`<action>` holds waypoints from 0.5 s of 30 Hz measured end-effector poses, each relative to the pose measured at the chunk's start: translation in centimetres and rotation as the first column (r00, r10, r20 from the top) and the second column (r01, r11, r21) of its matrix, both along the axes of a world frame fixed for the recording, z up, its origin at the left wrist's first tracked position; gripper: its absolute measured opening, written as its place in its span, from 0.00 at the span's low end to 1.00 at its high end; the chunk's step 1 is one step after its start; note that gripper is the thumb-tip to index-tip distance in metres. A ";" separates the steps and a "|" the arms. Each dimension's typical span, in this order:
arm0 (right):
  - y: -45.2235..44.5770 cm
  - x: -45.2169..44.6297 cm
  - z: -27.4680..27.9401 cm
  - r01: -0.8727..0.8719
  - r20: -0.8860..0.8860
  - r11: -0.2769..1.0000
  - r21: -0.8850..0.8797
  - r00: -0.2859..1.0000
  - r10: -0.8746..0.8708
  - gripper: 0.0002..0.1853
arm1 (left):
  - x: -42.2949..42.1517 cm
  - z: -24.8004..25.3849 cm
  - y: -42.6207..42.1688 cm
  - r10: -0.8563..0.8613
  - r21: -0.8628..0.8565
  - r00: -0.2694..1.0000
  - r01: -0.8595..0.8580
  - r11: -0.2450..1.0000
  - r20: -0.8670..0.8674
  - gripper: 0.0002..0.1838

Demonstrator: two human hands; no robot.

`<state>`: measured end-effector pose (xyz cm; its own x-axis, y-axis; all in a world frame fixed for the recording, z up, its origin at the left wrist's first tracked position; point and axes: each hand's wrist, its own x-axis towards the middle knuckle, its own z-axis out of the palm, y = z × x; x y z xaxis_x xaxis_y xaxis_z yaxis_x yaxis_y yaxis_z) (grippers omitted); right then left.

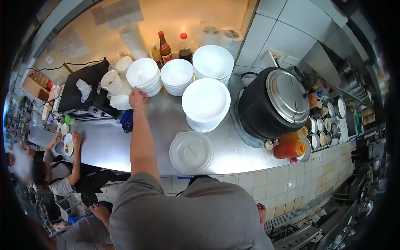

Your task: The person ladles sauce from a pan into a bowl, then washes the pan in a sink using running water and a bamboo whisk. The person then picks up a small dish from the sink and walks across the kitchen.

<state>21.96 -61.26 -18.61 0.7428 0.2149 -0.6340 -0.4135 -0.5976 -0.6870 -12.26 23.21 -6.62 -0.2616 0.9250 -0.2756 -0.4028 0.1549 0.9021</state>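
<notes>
My left hand (pixel 138 99) reaches across the steel counter (pixel 160 125) to the leftmost stack of white bowls (pixel 143 73). Its fingers are bent against the lower left side of that stack; whether they grip a bowl is unclear. Low at my right side hangs my right hand (pixel 261 211), mostly hidden behind my body, its fingers too small to read. Two more bowl stacks (pixel 177 73) (pixel 213 62) stand to the right, with a stack of white plates (pixel 206 102) in front of them. A translucent round lid (pixel 191 153) lies near the counter's front edge.
A black soup warmer (pixel 266 104) stands right, beside orange and red squeeze bottles (pixel 289 150). Sauce bottles (pixel 165 48) are behind the bowls. At left are a black oven (pixel 85 89), a blue object (pixel 127 121) and co-workers, one holding a plate (pixel 68 144).
</notes>
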 end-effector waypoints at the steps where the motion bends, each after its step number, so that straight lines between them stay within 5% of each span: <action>1: 0.3 -0.2 0.5 0.035 -0.019 0.999 -0.013 0.999 -0.035 0.13 | 0.1 -1.0 0.1 -0.004 -0.006 1.000 0.004 1.000 0.003 0.19; 3: -0.2 -0.8 0.7 -0.034 -0.023 0.992 -0.119 0.999 0.031 0.12 | 0.8 -3.9 0.6 -0.052 0.167 0.806 0.185 0.968 -0.590 0.23; 4: -1.0 -1.4 0.6 -0.105 -0.042 0.970 -0.218 0.994 0.098 0.11 | 2.8 -2.6 -0.4 -0.067 0.160 0.808 0.197 0.967 -0.586 0.23; 5: -5.8 -1.1 -5.0 -0.430 0.089 0.868 -0.248 0.882 0.462 0.11 | 5.7 1.1 -2.6 -0.194 0.072 0.781 0.292 0.954 -0.594 0.24; 6: -10.1 -0.9 -10.1 -0.656 0.278 0.641 -0.399 0.580 0.766 0.11 | 7.6 3.9 -4.5 -0.319 -0.020 0.740 0.382 0.924 -0.592 0.26; 7: -14.1 -0.8 -14.9 -0.690 0.437 0.468 -0.553 0.239 0.867 0.12 | 8.4 5.2 -4.8 -0.333 -0.028 0.736 0.393 0.919 -0.590 0.26; 10: -7.2 -4.7 -4.0 -0.421 -0.019 0.716 -0.558 0.868 0.496 0.14 | 10.8 6.1 -2.3 -0.510 -0.287 0.464 0.471 0.834 -0.724 0.26; 11: -5.4 -6.0 -1.5 -0.401 -0.018 0.726 -0.559 0.881 0.473 0.14 | 10.9 6.1 -1.9 -0.523 -0.287 0.451 0.493 0.822 -0.723 0.26; 13: -2.7 -7.7 1.6 0.036 -0.047 0.950 -0.311 0.997 -0.053 0.16 | 11.1 6.8 -1.1 -0.548 -0.362 0.376 0.461 0.810 -0.747 0.25; 15: -0.1 -9.0 4.4 0.078 -0.039 0.955 -0.285 0.995 -0.093 0.17 | 10.9 7.0 -0.5 -0.492 -0.315 0.360 0.448 0.837 -0.793 0.23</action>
<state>12.99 -61.37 -14.19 0.7154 -0.0413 -0.6975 -0.5017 -0.7252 -0.4716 -1.38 22.75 0.35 0.0947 0.9690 -0.2281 0.6623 0.1097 0.7412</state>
